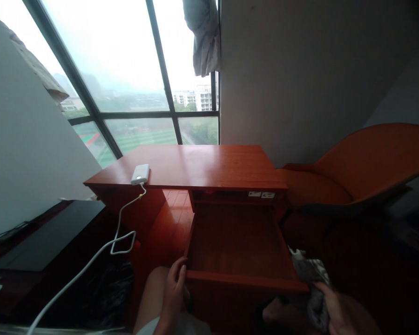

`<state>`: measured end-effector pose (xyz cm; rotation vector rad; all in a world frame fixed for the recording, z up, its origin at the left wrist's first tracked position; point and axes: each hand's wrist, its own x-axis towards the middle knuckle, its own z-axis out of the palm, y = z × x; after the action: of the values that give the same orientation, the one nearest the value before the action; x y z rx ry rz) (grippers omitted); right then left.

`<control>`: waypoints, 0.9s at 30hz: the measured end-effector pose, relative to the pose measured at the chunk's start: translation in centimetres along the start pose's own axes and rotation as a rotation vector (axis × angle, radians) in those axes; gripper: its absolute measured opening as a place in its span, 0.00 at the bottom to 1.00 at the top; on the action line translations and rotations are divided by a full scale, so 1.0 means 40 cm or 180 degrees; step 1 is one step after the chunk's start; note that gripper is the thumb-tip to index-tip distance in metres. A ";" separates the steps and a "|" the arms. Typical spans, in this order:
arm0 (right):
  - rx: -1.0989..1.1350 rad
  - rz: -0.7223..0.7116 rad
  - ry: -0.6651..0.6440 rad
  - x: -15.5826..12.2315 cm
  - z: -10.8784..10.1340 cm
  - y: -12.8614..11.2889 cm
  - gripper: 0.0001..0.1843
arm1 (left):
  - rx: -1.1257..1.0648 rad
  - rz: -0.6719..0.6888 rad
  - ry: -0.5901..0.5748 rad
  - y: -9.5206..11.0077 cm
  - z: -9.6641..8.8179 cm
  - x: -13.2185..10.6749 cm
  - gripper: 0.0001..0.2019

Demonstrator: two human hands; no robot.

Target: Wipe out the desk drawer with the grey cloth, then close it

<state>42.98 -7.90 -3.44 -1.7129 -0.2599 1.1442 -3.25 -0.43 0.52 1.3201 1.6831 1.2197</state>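
A reddish-brown wooden drawer is pulled out from the desk, and its inside looks bare. My left hand grips the drawer's front left corner, fingers bent over the edge. Beside the front right corner, my right hand is closed around a crumpled grey and white cloth. Part of that cloth hangs up along the drawer's right side. Some fingers of the right hand are hidden by the cloth and by shadow.
A white power bank lies on the desk's left front, its white cable trailing toward me. An orange chair stands at the right. A dark flat surface is at the left. Windows rise behind the desk.
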 end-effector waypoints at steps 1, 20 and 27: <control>0.0039 -0.0033 0.0102 -0.013 0.006 -0.011 0.14 | 0.0005 0.0017 -0.0007 -0.001 -0.001 0.000 0.21; -0.2912 -0.3114 -0.0979 0.281 0.276 -0.277 0.28 | -0.0143 -0.0068 -0.0096 -0.021 0.012 -0.004 0.25; -0.3335 -0.3280 -0.1167 0.255 0.218 -0.240 0.29 | -0.0182 -0.0155 -0.0052 -0.023 0.008 -0.004 0.25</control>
<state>44.67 8.43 -1.58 -1.7241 -1.9770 0.4791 -3.25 -0.54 -0.44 1.2445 1.6473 1.2168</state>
